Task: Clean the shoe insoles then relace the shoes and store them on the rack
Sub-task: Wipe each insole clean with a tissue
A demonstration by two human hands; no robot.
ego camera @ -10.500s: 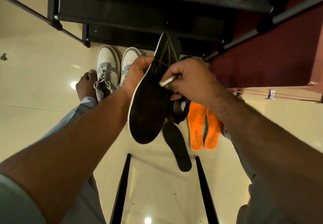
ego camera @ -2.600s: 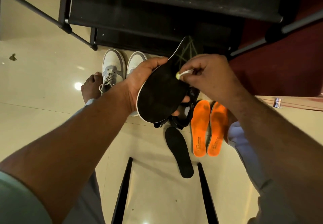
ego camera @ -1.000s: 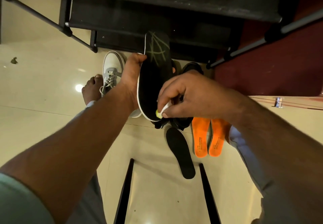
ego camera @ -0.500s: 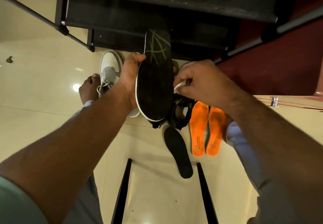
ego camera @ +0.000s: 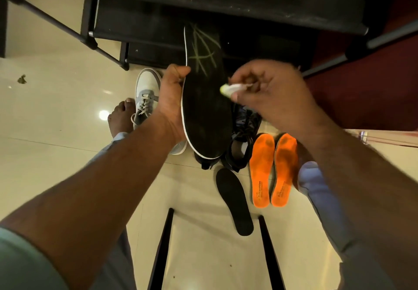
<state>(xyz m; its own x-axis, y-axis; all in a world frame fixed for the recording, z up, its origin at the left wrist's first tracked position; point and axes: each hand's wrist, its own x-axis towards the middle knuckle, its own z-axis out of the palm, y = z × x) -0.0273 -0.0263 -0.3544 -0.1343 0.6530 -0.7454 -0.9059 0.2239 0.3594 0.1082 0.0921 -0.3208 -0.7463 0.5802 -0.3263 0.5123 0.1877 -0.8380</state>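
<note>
A black insole with a thin white edge is up in the air, long way up and down, with pale green lines near its top end. A small white wipe with a yellow-green tip touches its right edge. On the floor lies another black insole, flat. Just right of it lie two orange insoles side by side. A pair of black shoes sits behind them, and grey and white shoes stand to the left. The dark rack is behind everything.

Black insoles: two. Orange insoles: two. White sneakers: apparently two.
</note>
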